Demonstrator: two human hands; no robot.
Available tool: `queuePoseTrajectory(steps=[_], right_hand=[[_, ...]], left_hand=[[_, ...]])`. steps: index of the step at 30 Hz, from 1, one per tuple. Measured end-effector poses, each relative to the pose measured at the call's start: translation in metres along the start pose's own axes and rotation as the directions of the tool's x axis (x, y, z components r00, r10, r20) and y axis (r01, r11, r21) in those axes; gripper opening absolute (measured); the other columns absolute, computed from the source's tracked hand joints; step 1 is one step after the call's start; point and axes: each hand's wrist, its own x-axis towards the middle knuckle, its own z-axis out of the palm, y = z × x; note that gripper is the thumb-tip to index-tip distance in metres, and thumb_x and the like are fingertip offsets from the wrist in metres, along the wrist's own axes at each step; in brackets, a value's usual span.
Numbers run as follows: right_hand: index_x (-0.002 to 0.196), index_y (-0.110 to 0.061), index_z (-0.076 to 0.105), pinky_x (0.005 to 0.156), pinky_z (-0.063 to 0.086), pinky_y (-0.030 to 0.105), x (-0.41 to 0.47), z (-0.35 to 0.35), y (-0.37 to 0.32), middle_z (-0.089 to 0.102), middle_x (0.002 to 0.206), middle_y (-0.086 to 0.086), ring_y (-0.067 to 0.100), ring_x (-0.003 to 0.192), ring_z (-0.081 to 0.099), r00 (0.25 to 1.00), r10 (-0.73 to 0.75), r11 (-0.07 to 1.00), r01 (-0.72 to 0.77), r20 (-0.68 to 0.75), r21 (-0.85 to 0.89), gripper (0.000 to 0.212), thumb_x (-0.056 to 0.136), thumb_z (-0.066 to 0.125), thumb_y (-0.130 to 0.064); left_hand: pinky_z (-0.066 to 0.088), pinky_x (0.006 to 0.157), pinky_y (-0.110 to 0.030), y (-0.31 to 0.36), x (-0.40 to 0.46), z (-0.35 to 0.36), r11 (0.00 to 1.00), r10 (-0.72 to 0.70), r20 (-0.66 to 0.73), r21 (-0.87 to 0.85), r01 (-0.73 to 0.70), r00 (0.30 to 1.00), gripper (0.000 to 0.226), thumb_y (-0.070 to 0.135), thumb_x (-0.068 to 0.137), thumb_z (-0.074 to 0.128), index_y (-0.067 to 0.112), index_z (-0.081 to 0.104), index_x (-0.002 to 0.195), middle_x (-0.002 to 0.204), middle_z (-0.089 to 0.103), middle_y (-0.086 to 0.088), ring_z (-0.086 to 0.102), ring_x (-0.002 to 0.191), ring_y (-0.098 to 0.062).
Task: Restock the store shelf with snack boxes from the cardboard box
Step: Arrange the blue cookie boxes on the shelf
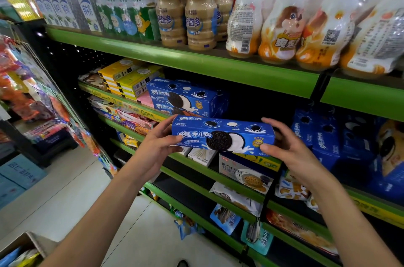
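Blue cookie box (223, 134) held level in front of the middle shelf (240, 83), near the stacked blue boxes (185, 98). Left hand (161, 146) and right hand (284, 148) each pinch one end, thumb below. Likely light, stiff carton, crushable contents; end grips suit it.

Green-edged shelving (196, 63) with black backing, above a pale tiled floor (72, 192).
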Motion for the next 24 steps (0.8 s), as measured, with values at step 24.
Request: queuePoseTrajectory(steps=[24], right_hand=[[0.117,-0.053,0.056,0.083,0.051,0.027,-0.056,-0.018,-0.013,0.069,0.107,-0.027,-0.004,0.098,0.066,0.802,-0.169,0.982,0.087,-0.573,-0.168,0.056,0.075,0.083,-0.028]], left_hand=[[0.039,0.097,-0.046,0.038,0.087,0.027,-0.128,0.396,0.328,0.945,-0.302,0.858,0.058,0.017,0.081,0.070,0.015,0.055,0.137,0.124,0.056,-0.011,0.046,0.114,-0.036]])
